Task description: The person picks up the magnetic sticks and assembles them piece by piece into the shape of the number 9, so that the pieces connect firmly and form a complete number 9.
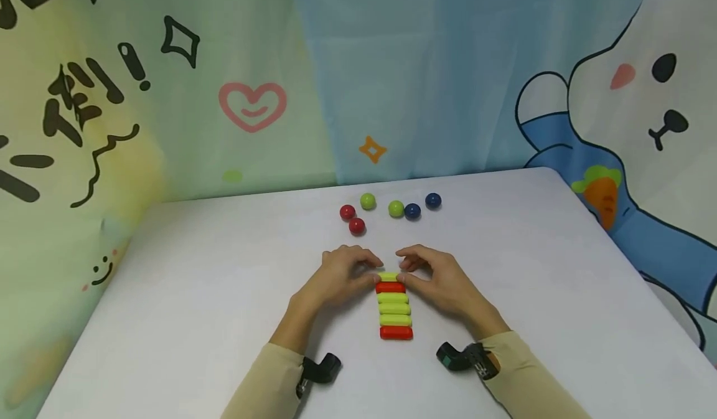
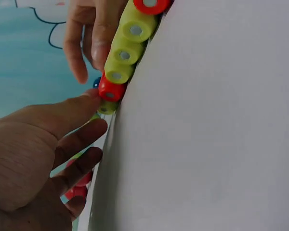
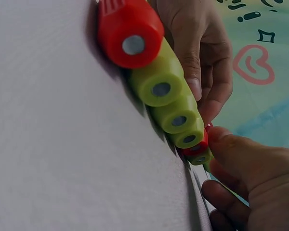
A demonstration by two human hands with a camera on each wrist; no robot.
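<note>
Several magnetic rods lie side by side in a column on the white table. The farthest is a yellow-green rod (image 1: 388, 277), followed by a red rod (image 1: 390, 287), then several yellow-green ones, and another red rod (image 1: 396, 332) is nearest me. Flat grey discs show on their ends in both wrist views. My left hand (image 1: 343, 274) touches the left end of the far rods with its thumb, its other fingers loosely bent beyond. At the right end, the thumb of my right hand (image 1: 436, 274) rests against the same far part of the column, fingers bent and apart from the rods.
Beyond the hands lie small balls: two red balls (image 1: 356, 226), two green balls (image 1: 396, 208) and two dark blue balls (image 1: 412, 211). A printed curtain (image 1: 392, 83) hangs behind the white table (image 1: 196, 319). A black wrist camera (image 1: 322, 368) sits on each forearm.
</note>
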